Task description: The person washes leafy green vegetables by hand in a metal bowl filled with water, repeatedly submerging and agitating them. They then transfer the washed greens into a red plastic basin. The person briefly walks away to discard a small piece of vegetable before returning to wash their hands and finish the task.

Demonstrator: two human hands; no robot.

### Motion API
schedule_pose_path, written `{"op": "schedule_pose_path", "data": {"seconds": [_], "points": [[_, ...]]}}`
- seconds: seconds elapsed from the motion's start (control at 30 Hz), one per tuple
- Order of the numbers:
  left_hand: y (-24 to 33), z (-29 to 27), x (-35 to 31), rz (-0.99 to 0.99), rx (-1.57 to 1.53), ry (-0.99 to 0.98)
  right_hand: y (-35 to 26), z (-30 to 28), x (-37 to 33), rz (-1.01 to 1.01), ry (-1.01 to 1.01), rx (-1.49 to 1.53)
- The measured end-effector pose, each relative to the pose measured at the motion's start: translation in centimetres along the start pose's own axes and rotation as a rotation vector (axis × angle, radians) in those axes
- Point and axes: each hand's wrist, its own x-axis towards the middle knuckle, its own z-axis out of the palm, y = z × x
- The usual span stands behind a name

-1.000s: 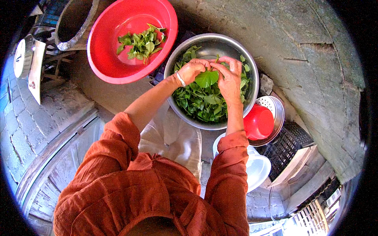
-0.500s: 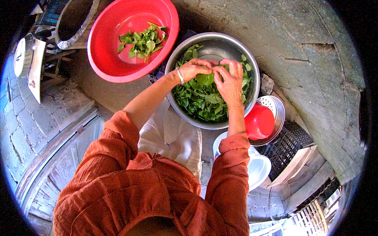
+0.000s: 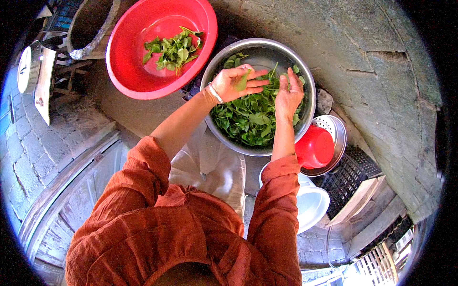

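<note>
A steel basin (image 3: 305, 124) holds a heap of leafy greens (image 3: 248, 119). Over its left side is my left hand (image 3: 231, 85), palm turned up, with a single green leaf (image 3: 242, 82) held under the thumb against the spread fingers. My right hand (image 3: 288, 97) hovers over the right part of the heap, apart from the left one. Its fingers point away from me, the thumb stands off them, and I see nothing held there. Beside the basin, a larger red basin (image 3: 125, 71) has a smaller pile of picked greens (image 3: 174, 51) in it.
To the right stand a red plastic bowl (image 3: 316, 147) in a metal colander (image 3: 339, 136), a black plastic crate (image 3: 355, 167) and a white basin (image 3: 312, 207). A dial scale (image 3: 29, 69) is at the far left. A rough wall (image 3: 372, 71) curves along the right.
My hands have come apart: they were together over the greens, fingertips meeting. The left has turned palm up with a leaf in it, and the right has moved slightly right.
</note>
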Motion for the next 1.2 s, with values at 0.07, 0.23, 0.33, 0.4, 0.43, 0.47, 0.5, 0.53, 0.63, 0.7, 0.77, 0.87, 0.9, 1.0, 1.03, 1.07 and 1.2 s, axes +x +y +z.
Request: {"op": "schedule_pose_path", "data": {"seconds": [0.07,0.23,0.33,0.4,0.43,0.47,0.5,0.53,0.63,0.7,0.77,0.87,0.9,1.0,1.03,1.07,1.2], "points": [[0.1,-0.3,-0.1,0.006,-0.093,-0.052,-0.3,-0.4,-0.4,-0.047,-0.067,0.05],[-0.3,-1.0,-0.1,0.03,-0.03,0.03,-4.9,-1.0,-3.4,-0.033,-0.368,0.216],[-1.0,-0.6,0.0,0.068,0.178,0.095,-4.8,0.2,-5.1,-0.221,-0.336,0.071],[-1.1,-0.6,0.1,0.076,0.191,0.083,-4.3,0.5,-5.5,-0.184,-0.275,-0.034],[-1.1,-0.5,0.2,0.083,0.2,0.079,-4.1,0.5,-5.5,-0.164,-0.24,-0.02],[-1.2,-0.8,0.4,0.091,0.213,0.059,-3.8,0.1,-5.5,-0.087,-0.217,0.046],[-1.2,-0.5,0.5,0.076,0.224,0.111,-3.6,-0.2,-5.4,-0.01,-0.191,0.115],[-1.2,-0.1,0.6,0.061,0.235,0.163,-3.2,-0.6,-5.3,0.066,-0.165,0.184],[-1.2,-0.3,0.6,0.062,0.363,0.351,-1.8,-3.6,-4.3,0.242,-0.035,0.349],[-1.5,-0.4,0.7,0.095,0.554,0.454,-0.4,-6.5,-3.4,0.253,0.046,0.186],[-1.5,-1.7,0.6,0.169,0.601,0.487,3.9,-8.9,-2.8,0.072,0.091,-0.03],[-1.4,-2.9,-0.1,0.27,0.74,0.456,5.1,-10.7,-2.1,0.151,0.075,-0.048],[-1.7,-3.1,-0.2,0.297,0.857,0.415,3.9,-10.8,-1.8,0.18,0.055,0.018],[-3.6,-2.9,-0.2,0.38,1.115,0.359,1.7,-9.5,-2.4,0.113,0.009,0.11],[-4.4,-2.3,0.0,0.413,1.115,0.368,1.8,-8.8,-2.6,0.094,0.001,0.142],[-4.8,-1.9,-0.1,0.383,1.135,0.421,0.7,-8.0,-3.0,0.148,-0.037,0.185],[-5.3,-1.3,-0.8,0.387,1.173,0.526,-1.6,-4.5,-4.5,0.213,-0.131,0.403]]}}
